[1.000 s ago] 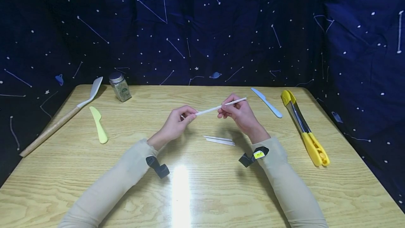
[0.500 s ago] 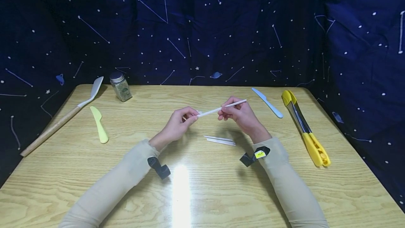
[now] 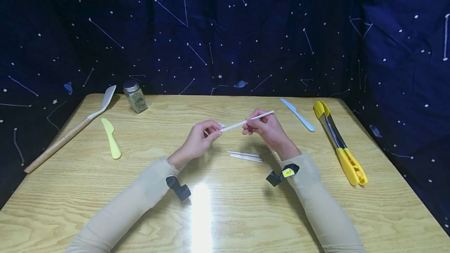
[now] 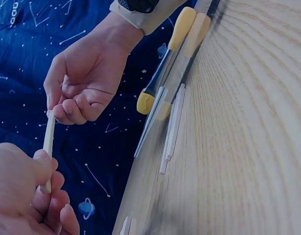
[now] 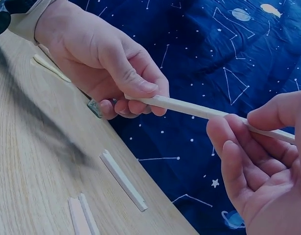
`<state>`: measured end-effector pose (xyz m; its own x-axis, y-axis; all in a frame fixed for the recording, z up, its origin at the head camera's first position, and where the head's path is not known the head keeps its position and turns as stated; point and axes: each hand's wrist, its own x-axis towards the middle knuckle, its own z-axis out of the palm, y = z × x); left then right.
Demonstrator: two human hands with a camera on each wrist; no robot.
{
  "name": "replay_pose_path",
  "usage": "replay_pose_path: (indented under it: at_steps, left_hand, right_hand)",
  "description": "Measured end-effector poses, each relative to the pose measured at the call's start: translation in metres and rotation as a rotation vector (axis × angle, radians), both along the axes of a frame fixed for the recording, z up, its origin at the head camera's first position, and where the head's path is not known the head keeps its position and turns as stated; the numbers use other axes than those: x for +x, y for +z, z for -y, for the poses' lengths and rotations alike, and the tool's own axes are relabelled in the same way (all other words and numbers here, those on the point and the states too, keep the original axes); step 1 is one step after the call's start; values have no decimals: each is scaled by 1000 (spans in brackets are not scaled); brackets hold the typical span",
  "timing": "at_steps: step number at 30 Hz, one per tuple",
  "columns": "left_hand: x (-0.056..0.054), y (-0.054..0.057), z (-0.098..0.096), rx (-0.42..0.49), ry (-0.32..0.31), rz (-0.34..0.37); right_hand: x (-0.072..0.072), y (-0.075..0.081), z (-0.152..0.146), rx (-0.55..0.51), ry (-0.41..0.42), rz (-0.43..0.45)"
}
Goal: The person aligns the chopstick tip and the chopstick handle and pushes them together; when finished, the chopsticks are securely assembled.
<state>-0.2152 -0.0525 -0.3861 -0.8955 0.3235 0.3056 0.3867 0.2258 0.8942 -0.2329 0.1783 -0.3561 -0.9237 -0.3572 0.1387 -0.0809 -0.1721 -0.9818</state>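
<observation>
My left hand (image 3: pixel 199 138) and right hand (image 3: pixel 267 129) together hold a thin, square-edged pale stick (image 3: pixel 233 125) above the table. It is shaped like a chopstick and slants up to the right. The left thumb and fingers pinch its left end. In the right wrist view, the right hand (image 5: pixel 272 161) pinches the stick (image 5: pixel 189 107) farther along, and its other end runs out of frame. Several similar pale sticks (image 3: pixel 246 157) lie side by side on the table below. Another pale stick (image 5: pixel 125 181) lies beyond them, mostly hidden behind the left hand in the head view.
At the left lie a white spatula with a wooden handle (image 3: pixel 66 138) and a yellow knife (image 3: pixel 111 138). A seasoning jar (image 3: pixel 135 98) stands behind them. A blue knife (image 3: pixel 297 114) and yellow-handled tongs (image 3: pixel 339 143) lie right. A starry dark-blue cloth (image 3: pixel 225 34) hangs behind the table (image 3: pixel 140 182).
My left hand and the stick's left end have dropped slightly and drifted a little right. The right hand keeps nearly the same place, with the stick still pinched in both hands.
</observation>
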Motion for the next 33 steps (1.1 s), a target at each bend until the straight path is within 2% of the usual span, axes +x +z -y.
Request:
replay_pose_path:
  at_steps: [5, 7, 12, 17, 20, 23, 28, 33]
  left_hand:
    - [-1, -1, 2, 2, -128, 61]
    - [-1, 0, 3, 10, -187, 121]
    - [0, 1, 4, 29, -264, 273]
    - [1, 2, 5, 37, -350, 314]
    - [3, 3, 5, 20, -379, 332]
    - [4, 5, 3, 16, -402, 361]
    - [5, 7, 1, 46, -435, 395]
    - [5, 7, 1, 57, -439, 428]
  right_hand:
    - [-1, 0, 0, 41, 14, 12]
    - [-1, 1, 0, 69, 14, 18]
    - [1, 2, 3, 133, 32, 44]
    - [3, -1, 6, 237, 115, 29]
    - [4, -3, 8, 273, 169, 10]
    - [6, -4, 10, 265, 209, 5]
    - [8, -6, 14, 226, 238, 36]
    - [8, -9, 16, 237, 257, 50]
